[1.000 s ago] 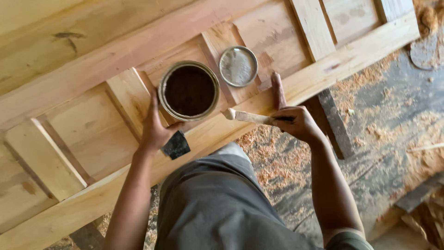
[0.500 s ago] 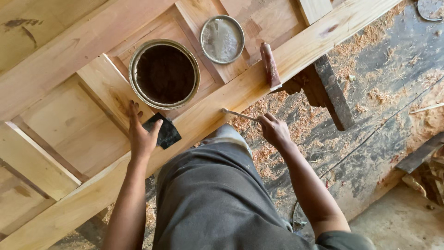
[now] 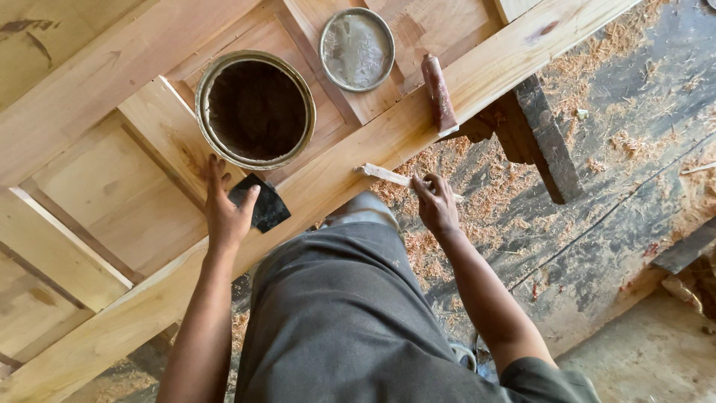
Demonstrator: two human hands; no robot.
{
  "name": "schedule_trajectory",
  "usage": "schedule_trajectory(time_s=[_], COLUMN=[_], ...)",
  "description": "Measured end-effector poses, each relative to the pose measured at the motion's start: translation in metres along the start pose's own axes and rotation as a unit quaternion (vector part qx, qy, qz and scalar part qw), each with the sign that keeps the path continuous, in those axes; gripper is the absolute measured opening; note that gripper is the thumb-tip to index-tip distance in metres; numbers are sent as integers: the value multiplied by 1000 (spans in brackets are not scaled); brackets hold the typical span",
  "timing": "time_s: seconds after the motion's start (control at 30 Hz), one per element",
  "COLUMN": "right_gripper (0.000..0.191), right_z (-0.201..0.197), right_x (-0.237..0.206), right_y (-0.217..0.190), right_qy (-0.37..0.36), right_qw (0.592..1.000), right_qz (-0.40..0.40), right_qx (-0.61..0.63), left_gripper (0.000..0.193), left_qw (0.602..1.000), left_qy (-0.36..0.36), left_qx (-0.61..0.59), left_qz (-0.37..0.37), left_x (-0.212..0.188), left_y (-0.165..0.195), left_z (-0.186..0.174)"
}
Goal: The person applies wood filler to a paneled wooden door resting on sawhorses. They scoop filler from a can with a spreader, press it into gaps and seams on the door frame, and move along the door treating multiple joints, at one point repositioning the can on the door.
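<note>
My left hand [image 3: 226, 207] presses a dark sanding pad [image 3: 257, 203] flat on a rail of the pale wooden door [image 3: 112, 194], just below an open round tin [image 3: 255, 109] of dark brown stain. My right hand [image 3: 435, 204] grips a thin light wooden stick [image 3: 384, 175] at the door's near edge, over the floor. The tin's grey lid [image 3: 357, 48] lies on a panel further up. A reddish-brown stained brush [image 3: 438, 92] rests on the door's edge rail to the right of the lid.
My grey-trousered leg [image 3: 335, 313] fills the lower middle. A dark wooden support [image 3: 544, 134] stands under the door at the right. Wood shavings [image 3: 462, 231] cover the dark floor. A scrap board [image 3: 682, 250] lies at the right.
My right hand left the brush on the door rail and drew back toward me, still holding the stick. My left hand stayed on the pad. The view shifted slightly.
</note>
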State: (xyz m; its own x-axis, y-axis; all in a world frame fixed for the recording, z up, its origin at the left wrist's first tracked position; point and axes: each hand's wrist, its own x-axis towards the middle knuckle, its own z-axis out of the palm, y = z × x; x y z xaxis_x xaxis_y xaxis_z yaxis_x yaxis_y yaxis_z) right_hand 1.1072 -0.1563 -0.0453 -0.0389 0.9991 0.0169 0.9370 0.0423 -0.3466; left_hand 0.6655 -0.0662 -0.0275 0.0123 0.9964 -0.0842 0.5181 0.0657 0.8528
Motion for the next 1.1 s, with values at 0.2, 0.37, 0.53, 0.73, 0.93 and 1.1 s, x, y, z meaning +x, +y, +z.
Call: schedule_trajectory(time_s=[0.2,0.37,0.53,0.73,0.93,1.1], right_gripper=[24,23,22,31,14,14], right_z=[12,4,-59,-182,-199,-129], right_x=[-2,8,44,132,206,247], right_y=[-3,8,-15,-97,-175,-230], right_qy=[61,28,83,44,-27,-97], right_qw=[994,990,995,984,958,886], right_qz=[-15,33,2,-137,-269,-366], right_qx=[-88,-138,49,109,-94,-267], left_gripper=[96,98,108,136,137,138], left_qw=[997,999,996,992,977,977], left_qy=[-29,-28,-19,-33,40,26], left_qx=[-7,-10,7,-63,-9,32], left_qz=[-66,-44,84,107,210,210], left_x=[-4,9,43,80,82,79], left_y=[5,21,48,81,120,157], left_z=[9,4,-24,-38,-28,-15])
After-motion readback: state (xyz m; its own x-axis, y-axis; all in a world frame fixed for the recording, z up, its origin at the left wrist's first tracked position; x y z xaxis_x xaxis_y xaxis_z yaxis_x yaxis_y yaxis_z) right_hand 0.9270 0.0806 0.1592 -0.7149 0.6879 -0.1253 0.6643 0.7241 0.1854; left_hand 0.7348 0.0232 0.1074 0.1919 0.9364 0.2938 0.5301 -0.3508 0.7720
